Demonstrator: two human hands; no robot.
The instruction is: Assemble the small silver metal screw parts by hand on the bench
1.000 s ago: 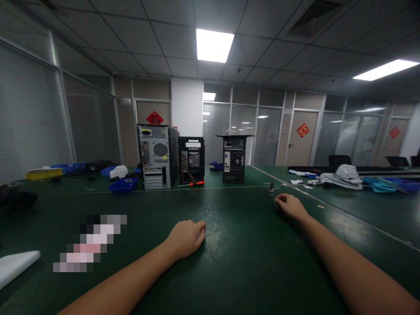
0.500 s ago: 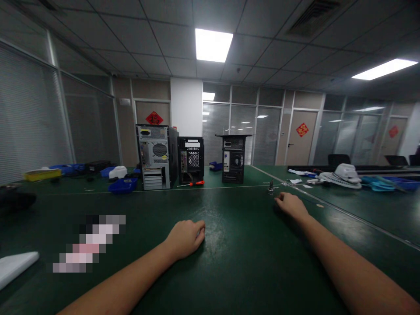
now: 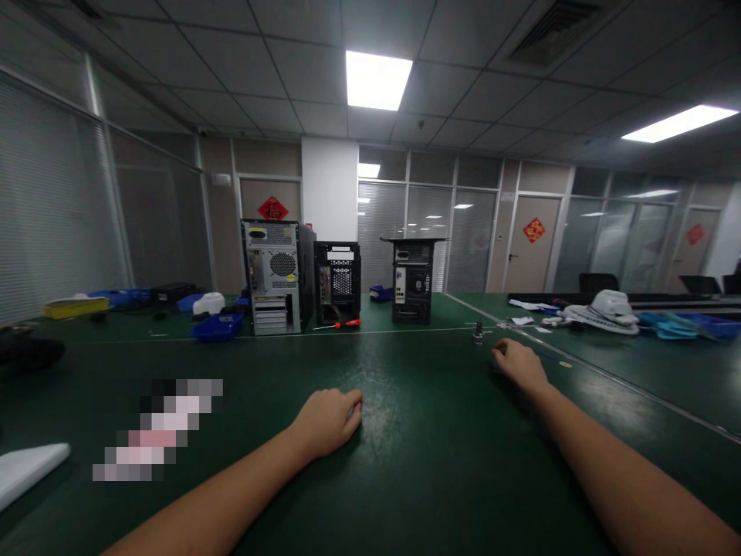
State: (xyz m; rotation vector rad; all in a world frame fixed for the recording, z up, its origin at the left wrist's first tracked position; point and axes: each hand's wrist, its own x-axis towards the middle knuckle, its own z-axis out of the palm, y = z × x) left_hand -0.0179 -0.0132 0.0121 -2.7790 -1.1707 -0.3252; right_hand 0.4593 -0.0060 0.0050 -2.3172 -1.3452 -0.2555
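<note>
My left hand [image 3: 327, 422] rests on the green tabletop [image 3: 417, 471], closed, its thumb along the curled fingers. A small greyish bit shows between them, too little to name. Farther out, my right hand [image 3: 521, 364] is low over the table with its fingers curled downward. What those fingertips hold, if anything, is hidden. Just left of the right hand, and apart from it, a small metal piece [image 3: 478, 332] stands upright, narrow at the top and wider at the base.
Computer towers [image 3: 278, 278] stand ahead, another tower [image 3: 412, 282] to their right. A red-handled screwdriver [image 3: 349, 323] lies before them. Blue tray [image 3: 217, 327] and yellow tray [image 3: 75, 308] are left; a white hat [image 3: 605, 313] is right. A white object [image 3: 32, 467] sits near left; one patch is pixelated.
My right hand has shifted slightly to the right, away from the upright metal piece. The left hand stays in place.
</note>
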